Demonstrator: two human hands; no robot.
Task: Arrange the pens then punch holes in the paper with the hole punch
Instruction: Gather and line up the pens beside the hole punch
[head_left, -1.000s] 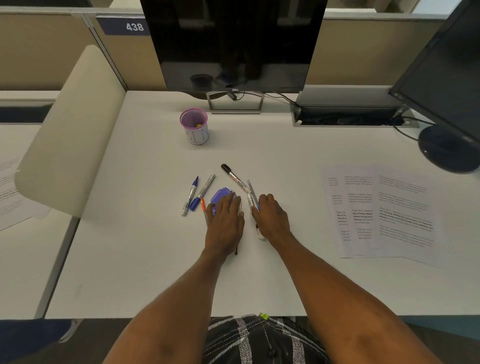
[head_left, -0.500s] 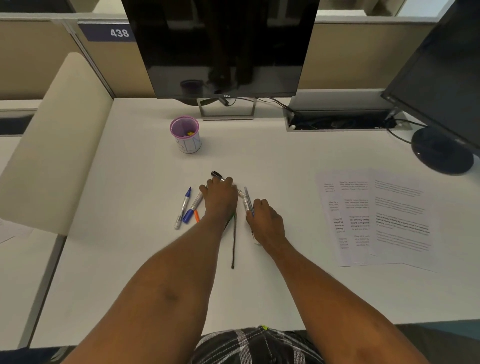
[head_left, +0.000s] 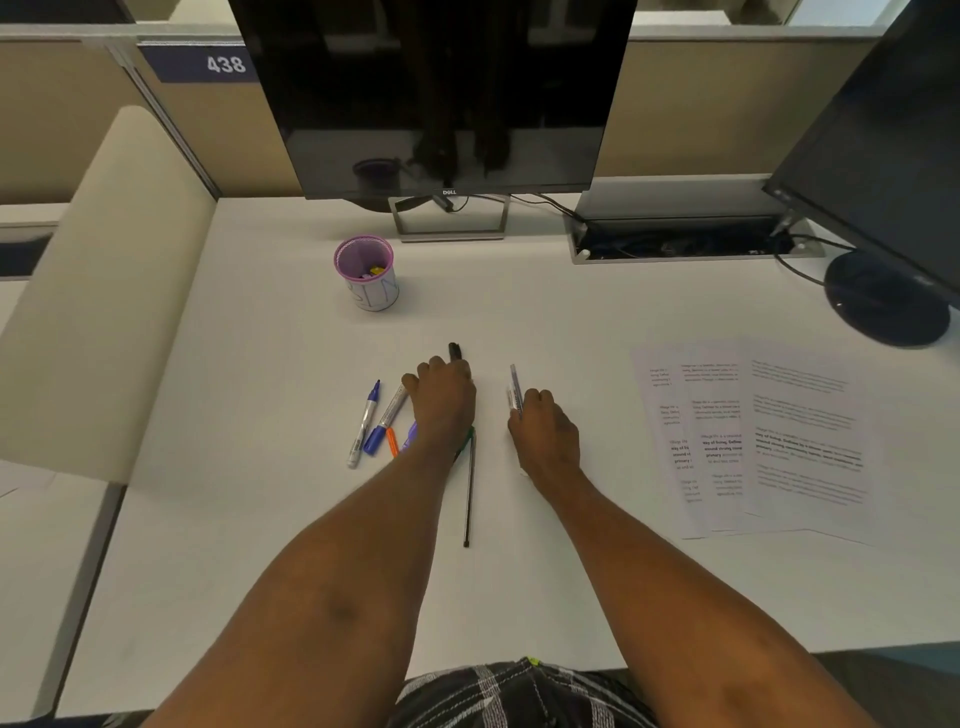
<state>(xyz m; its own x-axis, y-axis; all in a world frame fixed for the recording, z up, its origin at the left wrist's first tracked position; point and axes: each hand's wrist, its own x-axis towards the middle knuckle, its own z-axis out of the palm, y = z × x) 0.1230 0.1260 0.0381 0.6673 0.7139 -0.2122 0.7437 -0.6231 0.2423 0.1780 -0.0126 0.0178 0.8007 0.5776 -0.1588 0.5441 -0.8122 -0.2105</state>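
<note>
My left hand (head_left: 441, 400) lies curled over a black marker (head_left: 455, 351), whose cap sticks out past the fingers. My right hand (head_left: 545, 431) grips a purple pen and a white marker (head_left: 514, 389) that point away from me. Left of my left hand lie a blue-capped marker (head_left: 365, 423), a silver marker (head_left: 388, 418) and an orange pen (head_left: 392, 442). The purple hole punch (head_left: 410, 434) is mostly hidden under my left wrist. A thin dark pen (head_left: 470, 493) lies beside my left forearm. Printed paper sheets (head_left: 753, 436) are spread out at the right.
A purple mesh pen cup (head_left: 366, 278) stands behind the pens. A dark monitor (head_left: 441, 93) on its stand fills the back, a second monitor's base (head_left: 883, 306) sits at the far right, and a cable tray (head_left: 691, 241) lies between them. A beige divider (head_left: 104, 286) borders the left.
My right hand has slid to the right with its pens, away from my left hand. My left hand stays over the black marker.
</note>
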